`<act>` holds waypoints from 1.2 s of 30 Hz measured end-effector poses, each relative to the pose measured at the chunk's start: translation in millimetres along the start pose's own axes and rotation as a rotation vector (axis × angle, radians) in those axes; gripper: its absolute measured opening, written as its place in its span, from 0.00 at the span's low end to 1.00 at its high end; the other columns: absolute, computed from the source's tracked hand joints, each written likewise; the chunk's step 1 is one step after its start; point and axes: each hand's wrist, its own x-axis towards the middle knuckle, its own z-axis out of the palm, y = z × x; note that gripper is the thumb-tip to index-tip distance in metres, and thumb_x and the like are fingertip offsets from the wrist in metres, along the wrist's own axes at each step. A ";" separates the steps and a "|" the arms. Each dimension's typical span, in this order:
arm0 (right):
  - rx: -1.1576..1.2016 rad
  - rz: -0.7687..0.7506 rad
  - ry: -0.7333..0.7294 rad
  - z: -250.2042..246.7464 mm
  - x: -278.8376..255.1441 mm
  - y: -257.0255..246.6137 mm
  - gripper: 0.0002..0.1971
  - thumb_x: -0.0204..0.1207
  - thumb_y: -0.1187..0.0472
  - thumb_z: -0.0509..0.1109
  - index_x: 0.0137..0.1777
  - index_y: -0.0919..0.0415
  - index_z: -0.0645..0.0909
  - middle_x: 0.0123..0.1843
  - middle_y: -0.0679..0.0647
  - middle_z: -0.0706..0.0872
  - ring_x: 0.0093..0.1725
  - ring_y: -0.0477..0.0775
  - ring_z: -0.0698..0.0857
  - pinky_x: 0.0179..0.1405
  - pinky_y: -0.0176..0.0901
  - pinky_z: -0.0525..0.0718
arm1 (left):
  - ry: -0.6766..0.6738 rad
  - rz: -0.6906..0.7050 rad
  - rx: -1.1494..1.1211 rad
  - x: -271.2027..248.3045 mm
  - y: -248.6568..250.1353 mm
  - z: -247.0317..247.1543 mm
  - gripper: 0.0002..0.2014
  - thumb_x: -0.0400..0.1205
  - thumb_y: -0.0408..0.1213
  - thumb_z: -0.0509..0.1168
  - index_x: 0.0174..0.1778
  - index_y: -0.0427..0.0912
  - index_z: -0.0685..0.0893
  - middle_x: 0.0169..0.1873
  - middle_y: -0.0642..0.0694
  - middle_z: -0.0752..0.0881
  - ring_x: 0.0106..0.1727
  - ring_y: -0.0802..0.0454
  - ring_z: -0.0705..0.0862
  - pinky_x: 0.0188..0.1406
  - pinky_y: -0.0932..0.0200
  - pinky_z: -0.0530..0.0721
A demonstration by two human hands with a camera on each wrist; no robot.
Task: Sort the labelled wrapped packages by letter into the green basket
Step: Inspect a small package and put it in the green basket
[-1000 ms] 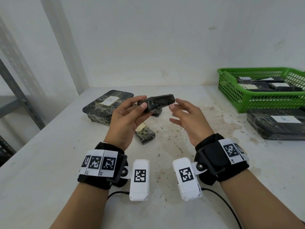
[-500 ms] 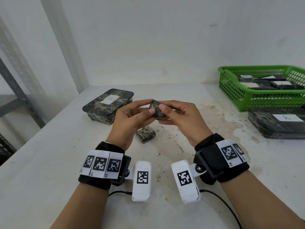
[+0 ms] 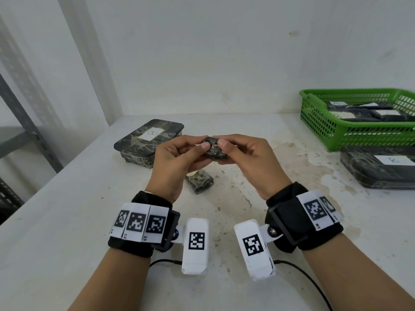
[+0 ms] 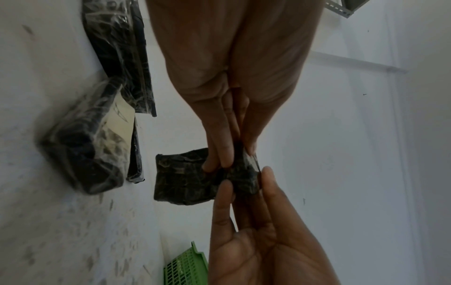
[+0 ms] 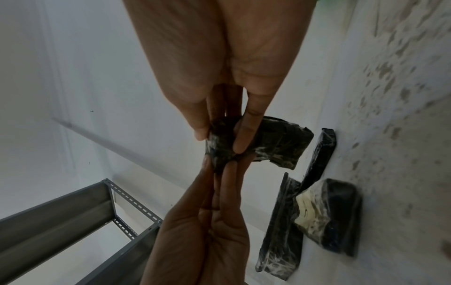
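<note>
Two hands on one small package (image 3: 214, 150), held up in mid-air above the table (image 3: 67, 221), well apart from the green basket (image 3: 350, 135) at the far right. Pinched at its left end by the left hand (image 3: 177, 162), thumb on top and fingers curled beneath; pinched the same way at its right end by the right hand (image 3: 249, 160). Probably light, judging by the fingertip hold alone. Dark camouflage-patterned wrap under glossy clear film, so likely a little slippery. Creased and slightly bulging, so likely some give at the surface; contents unknown. Best taken across the short sides, thumb against fingers, with the label face left uncovered. No letter readable on it from the head view; only a pale sliver near the left thumb in the left wrist view, writing hidden.

Elsewhere, a hand-drawn "B" on the white label of the flat package (image 3: 149, 140) at the back left, and another "B" on the large package (image 3: 377, 171) just in front of the basket. White labels also on the packages in the basket (image 3: 359, 113), letters too small to read. A second small package (image 3: 199, 181) flat on the table below the hands, pale label half showing, marks not legible. No brand names anywhere.
</note>
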 end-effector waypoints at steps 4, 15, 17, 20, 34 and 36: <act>0.023 -0.002 -0.008 1.3 -1.0 -1.5 0.09 0.81 0.62 0.71 0.57 0.60 0.89 0.54 0.56 0.92 0.52 0.49 0.90 0.46 0.37 0.88 | -0.003 -0.008 -0.019 0.8 -0.4 -0.7 0.05 0.79 0.24 0.68 0.47 0.34 0.88 0.35 0.43 0.92 0.39 0.52 0.92 0.40 0.62 0.91; 0.009 0.010 0.026 1.6 -1.2 -0.9 0.08 0.81 0.62 0.70 0.54 0.63 0.90 0.52 0.56 0.92 0.50 0.50 0.90 0.44 0.37 0.88 | -0.009 -0.019 -0.029 1.4 -3.9 -1.6 0.07 0.72 0.27 0.72 0.45 0.34 0.88 0.35 0.43 0.92 0.38 0.52 0.92 0.38 0.63 0.90; 0.008 -0.008 0.039 0.6 -0.9 -2.1 0.08 0.81 0.62 0.70 0.54 0.63 0.90 0.52 0.57 0.92 0.50 0.51 0.90 0.43 0.38 0.88 | -0.027 -0.039 -0.061 1.7 -2.2 -1.1 0.12 0.69 0.31 0.72 0.48 0.33 0.88 0.37 0.42 0.92 0.40 0.51 0.92 0.40 0.63 0.90; -0.041 -0.042 0.052 -1.2 -0.8 -1.5 0.08 0.81 0.64 0.70 0.55 0.64 0.90 0.51 0.58 0.92 0.49 0.53 0.90 0.42 0.37 0.87 | -0.030 -0.036 -0.054 0.9 -3.2 0.9 0.11 0.71 0.31 0.72 0.48 0.34 0.88 0.38 0.42 0.92 0.41 0.51 0.92 0.39 0.64 0.89; 0.157 0.293 0.189 -3.9 2.9 -4.1 0.26 0.78 0.47 0.71 0.73 0.57 0.74 0.62 0.56 0.81 0.48 0.53 0.92 0.51 0.41 0.89 | -0.018 0.023 -0.074 4.5 -2.6 -4.2 0.13 0.76 0.17 0.67 0.50 0.36 0.88 0.37 0.44 0.90 0.44 0.52 0.91 0.47 0.60 0.90; 0.229 0.349 0.154 -2.5 2.6 -6.2 0.30 0.73 0.48 0.75 0.71 0.61 0.72 0.59 0.59 0.84 0.44 0.55 0.92 0.50 0.44 0.90 | -0.021 0.029 -0.098 4.3 -4.0 -3.7 0.13 0.70 0.20 0.71 0.46 0.38 0.90 0.39 0.40 0.88 0.44 0.49 0.90 0.48 0.57 0.90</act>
